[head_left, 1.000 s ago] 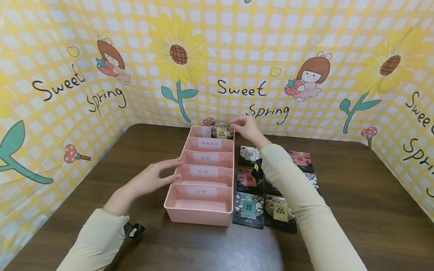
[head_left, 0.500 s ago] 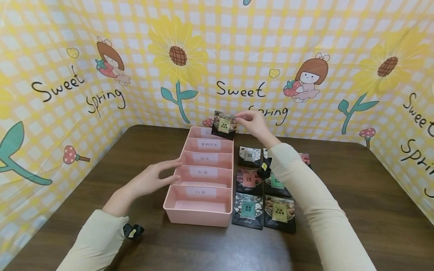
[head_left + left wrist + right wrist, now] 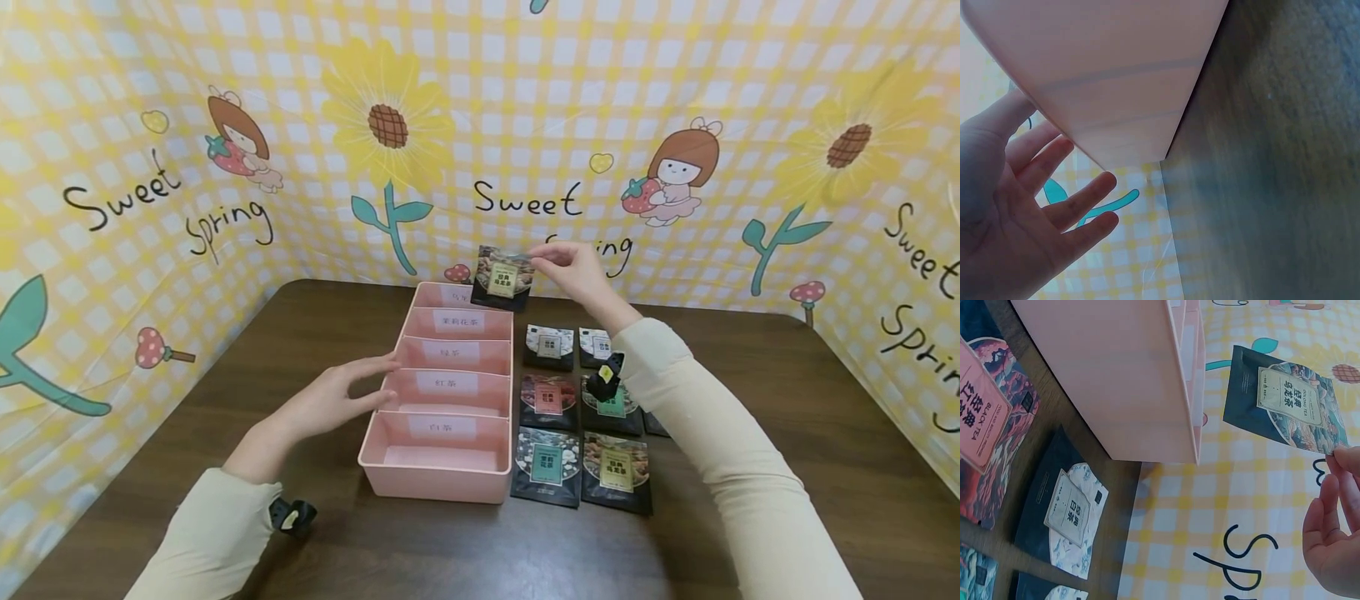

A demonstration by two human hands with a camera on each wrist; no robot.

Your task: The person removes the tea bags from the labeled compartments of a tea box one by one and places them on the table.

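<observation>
My right hand point(image 3: 576, 271) pinches the upper right corner of a black oolong tea sachet point(image 3: 502, 279) with a yellow-green label. The sachet is raised at the back of a pink divided box point(image 3: 442, 485), overlapping the right of its rearmost compartment in the head view. The right wrist view has the sachet point(image 3: 1285, 400) hanging from thumb and fingertips, apart from the box wall point(image 3: 1116, 381). My left hand point(image 3: 333, 396) is at the box's left rim. Its fingers point(image 3: 1088, 200) are spread and loosely extended beside the outer wall in the left wrist view.
Several tea sachets lie in rows right of the box, including a jasmine one point(image 3: 547, 467), a yellow-labelled one point(image 3: 617, 472), a black tea one point(image 3: 550, 400) and a white tea one point(image 3: 549, 345). Paper labels mark the compartments. A checked cloth point(image 3: 517, 108) stands behind the brown table point(image 3: 300, 550).
The oolong sachet has risen out of the rearmost compartment and shifted slightly right with my right hand. My left hand stays at the box's left rim.
</observation>
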